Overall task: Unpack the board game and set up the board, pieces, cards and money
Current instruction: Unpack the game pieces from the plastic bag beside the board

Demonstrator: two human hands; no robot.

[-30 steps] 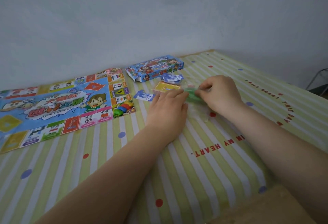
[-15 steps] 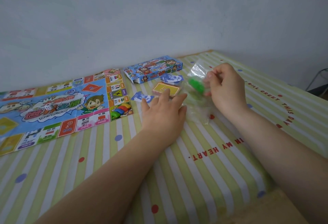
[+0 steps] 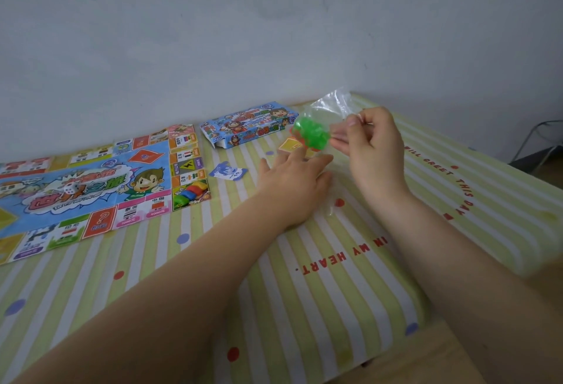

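The game board (image 3: 91, 182) lies unfolded at the left of the striped tablecloth, with coloured pieces (image 3: 190, 193) on its near right corner. The blue game box (image 3: 248, 127) lies at the back against the wall. My right hand (image 3: 373, 152) pinches a clear plastic bag (image 3: 330, 106) lifted off the cloth, with green pieces (image 3: 312, 134) inside it. My left hand (image 3: 294, 185) rests flat on the cloth, fingers straight, fingertips by a yellow card stack (image 3: 291, 145). A blue card (image 3: 228, 172) lies left of that hand.
The tablecloth (image 3: 304, 277) has green and white stripes, dots and red lettering. A grey wall (image 3: 274, 33) stands right behind the board and box. The table's right edge drops off near a dark metal frame (image 3: 539, 146).
My right hand has lifted the clear bag with the green pieces up off the cloth. My left hand has flattened and stayed near the yellow cards.
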